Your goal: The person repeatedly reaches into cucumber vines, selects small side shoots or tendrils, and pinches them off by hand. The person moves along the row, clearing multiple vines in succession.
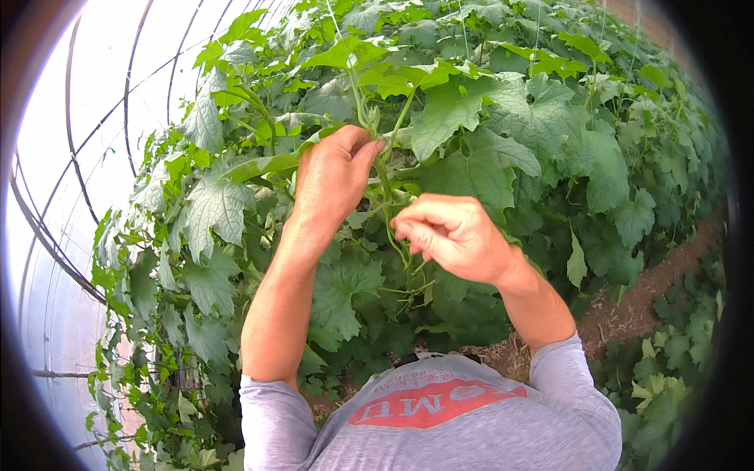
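A leafy climbing vine with lobed leaves stands before me, its green stem (384,182) rising between my hands. My left hand (336,171) is at the upper stem, thumb and forefinger pinched on it just below the young growing tip (371,118). Lower and to the right, my right hand (450,235) is beside the stem with its fingers curled and thumb against the forefinger; whether something thin is between them cannot be told. A thin white string (334,20) runs up from the top of the vine. Thin tendrils (412,289) hang below my right hand.
Dense vines with broad leaves (530,106) fill the front and right, with more hanging strings (537,35). At the left, curved dark frame bars (126,88) stand against pale greenhouse film (59,235). Brown soil with dry straw (624,312) shows at the lower right.
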A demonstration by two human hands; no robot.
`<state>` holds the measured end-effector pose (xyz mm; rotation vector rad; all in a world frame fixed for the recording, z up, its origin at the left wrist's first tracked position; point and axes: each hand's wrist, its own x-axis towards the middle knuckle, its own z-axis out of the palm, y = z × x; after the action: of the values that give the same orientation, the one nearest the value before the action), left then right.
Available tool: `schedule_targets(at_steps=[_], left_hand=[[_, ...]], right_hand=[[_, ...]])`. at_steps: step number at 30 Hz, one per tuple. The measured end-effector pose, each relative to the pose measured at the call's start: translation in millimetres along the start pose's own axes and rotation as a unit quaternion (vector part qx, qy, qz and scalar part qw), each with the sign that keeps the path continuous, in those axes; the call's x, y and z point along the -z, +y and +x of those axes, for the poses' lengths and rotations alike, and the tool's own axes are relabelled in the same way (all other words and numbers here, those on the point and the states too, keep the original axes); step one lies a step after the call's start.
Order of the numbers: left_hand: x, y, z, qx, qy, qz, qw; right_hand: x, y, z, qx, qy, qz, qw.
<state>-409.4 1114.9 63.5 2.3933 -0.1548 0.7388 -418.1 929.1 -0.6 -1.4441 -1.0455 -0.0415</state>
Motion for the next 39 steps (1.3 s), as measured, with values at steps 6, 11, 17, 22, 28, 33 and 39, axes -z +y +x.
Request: schedule_targets(at_steps=[6, 11, 17, 22, 28, 33, 39], left_hand=[[-21, -8, -36, -0.024, -0.013, -0.015, 1.000], [-20, -20, -52, -0.018, -0.025, -0.103, 0.994], [-15, -48, -49, 0.112, -0.026, -0.253, 0.961], [-22, -59, -36, 0.142, -0.067, -0.350, 0.924], [-30, -45, -29, 0.123, -0.148, -0.363, 0.912], [-24, -32, -32, 0.074, -0.193, -0.325, 0.923], [-27, -33, -25, 0.061, -0.216, -0.323, 0.919]], right_hand=[[34, -33, 104, 0.055, 0.087, -0.293, 0.951], [42, -16, 114, -0.039, 0.052, -0.284, 0.957], [31, -16, 67, -0.035, 0.181, 0.057, 0.981], [-22, -9, 25, 0.091, 0.156, -0.121, 0.976], [-15, 22, 17, 0.174, 0.041, -0.567, 0.804], [-4, 16, 13, 0.147, 0.011, -0.625, 0.767], [-4, 15, 8, 0.118, 0.019, -0.616, 0.778]])
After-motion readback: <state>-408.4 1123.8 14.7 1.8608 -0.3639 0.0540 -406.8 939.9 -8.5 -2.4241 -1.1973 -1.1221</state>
